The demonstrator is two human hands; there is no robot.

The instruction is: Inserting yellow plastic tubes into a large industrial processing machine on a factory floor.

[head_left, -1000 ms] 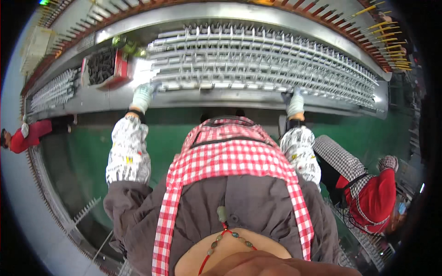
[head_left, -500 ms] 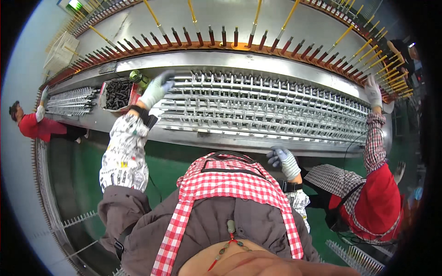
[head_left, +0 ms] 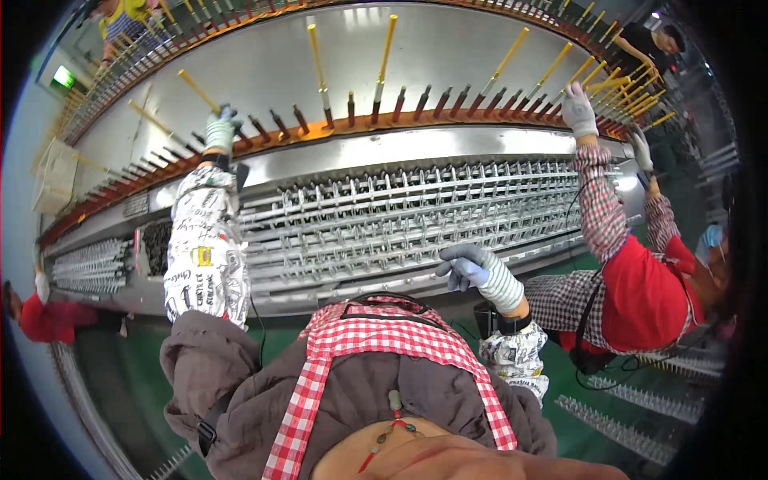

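My left hand (head_left: pixel 220 128), in a grey glove, reaches up to the orange rail (head_left: pixel 448 118) of dark pegs. Its fingers are closed around the lower end of a slanting yellow tube (head_left: pixel 196 88). My right hand (head_left: pixel 472 268), in a striped glove with blue fingertips, hovers low by the front edge of the metal pin rack (head_left: pixel 400 216). Its fingers are loosely apart and hold nothing. More yellow tubes (head_left: pixel 384 56) stand on pegs along the rail.
A co-worker in a red vest (head_left: pixel 640 296) and checked sleeves stands at my right, both gloved hands (head_left: pixel 580 108) up on the rail. Another person in red (head_left: pixel 48 316) is far left. A dark bin (head_left: pixel 156 248) sits left of the rack. Green floor lies below.
My left hand has risen from the rack up to the peg rail. My right hand has dropped from the rack's far side to its front edge. The view has tilted upward.
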